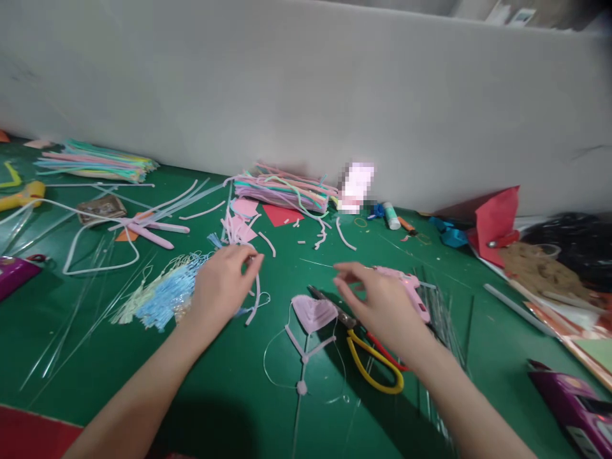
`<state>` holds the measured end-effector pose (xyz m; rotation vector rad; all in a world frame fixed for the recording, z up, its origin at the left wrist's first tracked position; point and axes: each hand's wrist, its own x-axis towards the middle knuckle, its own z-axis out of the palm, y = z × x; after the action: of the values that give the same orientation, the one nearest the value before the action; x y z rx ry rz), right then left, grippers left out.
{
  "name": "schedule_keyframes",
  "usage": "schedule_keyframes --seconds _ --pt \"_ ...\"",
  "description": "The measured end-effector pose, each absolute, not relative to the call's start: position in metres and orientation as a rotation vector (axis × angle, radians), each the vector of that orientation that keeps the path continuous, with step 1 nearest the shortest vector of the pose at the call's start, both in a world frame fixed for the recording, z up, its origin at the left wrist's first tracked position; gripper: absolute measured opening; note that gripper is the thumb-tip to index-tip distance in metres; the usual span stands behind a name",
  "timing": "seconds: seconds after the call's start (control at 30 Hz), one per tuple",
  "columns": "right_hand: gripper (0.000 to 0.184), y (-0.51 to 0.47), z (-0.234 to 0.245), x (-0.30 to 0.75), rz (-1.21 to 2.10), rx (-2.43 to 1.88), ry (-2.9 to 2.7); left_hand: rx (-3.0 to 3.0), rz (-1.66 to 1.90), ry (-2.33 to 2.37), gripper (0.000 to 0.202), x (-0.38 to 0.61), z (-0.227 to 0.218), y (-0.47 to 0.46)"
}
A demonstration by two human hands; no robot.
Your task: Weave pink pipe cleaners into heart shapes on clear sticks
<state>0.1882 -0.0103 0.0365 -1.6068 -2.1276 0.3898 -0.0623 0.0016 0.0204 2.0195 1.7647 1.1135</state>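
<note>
My left hand [222, 277] is above blue and pale-green tassels [165, 293], thumb and forefinger pinched together. Anything between those fingertips is too small to make out. A pale pink pipe cleaner [257, 294] is just beneath them. To the right, my right hand [375, 299] hovers with thumb and forefinger apart, over scissors [377, 376] with yellow and red handles. A thin clear strand [315, 262] ends near its fingertips; contact is unclear. Between my forearms lies a pale pink pipe-cleaner figure [313, 312] on a thin stem, with looped clear thread around it.
Bundles of coloured pipe cleaners [282, 191] lie by the grey wall [287, 95]. Beyond my right hand is a pink glue gun [399, 280] near thin rods [444, 331]. Purple devices [574, 408] sit at both sides. A bright phone-like screen [356, 185] leans on the wall.
</note>
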Motion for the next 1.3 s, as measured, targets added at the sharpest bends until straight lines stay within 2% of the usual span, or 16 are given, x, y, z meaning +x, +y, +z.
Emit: schedule_keyframes --seconds 0.07,0.13,0.2,0.33,0.4,0.47,0.6,0.8,0.87,1.1,1.2,1.3 --pt "0.023 -0.026 0.028 0.183 0.489 -1.552 -2.189 2.0 1.181 1.956 0.015 -0.074 0.023 0.006" --pt "0.025 -0.036 0.018 0.178 0.528 -1.555 -2.223 2.043 0.935 2.166 0.017 -0.084 0.022 0.01" --pt "0.026 -0.039 0.009 0.174 0.508 -1.552 -2.254 1.983 0.748 2.174 0.009 -0.089 0.017 0.013" --pt "0.026 -0.037 -0.002 0.17 0.46 -1.554 -2.261 1.743 0.918 2.033 0.021 -0.091 0.016 0.016" --pt "0.026 -0.036 -0.005 0.169 0.458 -1.547 -2.245 1.642 0.918 1.951 0.02 -0.089 0.021 0.016" --pt "0.026 -0.036 -0.007 0.17 0.463 -1.536 -2.23 1.433 0.862 1.723 0.017 -0.085 0.027 0.016" --pt "0.024 -0.038 -0.01 0.172 0.462 -1.509 -2.207 1.08 1.023 1.31 0.025 -0.079 0.035 0.015" --pt "0.024 -0.038 -0.013 0.173 0.452 -1.488 -2.178 0.66 1.11 1.123 0.012 -0.081 0.033 0.018" --pt "0.023 -0.038 -0.013 0.173 0.456 -1.471 -2.16 0.589 1.101 0.985 0.016 -0.083 0.035 0.018" --pt "0.022 -0.038 -0.012 0.174 0.518 -1.447 -2.1 0.476 1.102 0.559 0.01 -0.085 0.046 0.007" --pt "0.022 -0.038 -0.009 0.173 0.565 -1.449 -2.046 0.495 1.105 0.513 0.013 -0.086 0.045 0.004" --pt "0.026 -0.04 -0.007 0.169 0.763 -1.468 -1.883 0.545 1.088 0.537 0.014 -0.084 0.044 0.003"
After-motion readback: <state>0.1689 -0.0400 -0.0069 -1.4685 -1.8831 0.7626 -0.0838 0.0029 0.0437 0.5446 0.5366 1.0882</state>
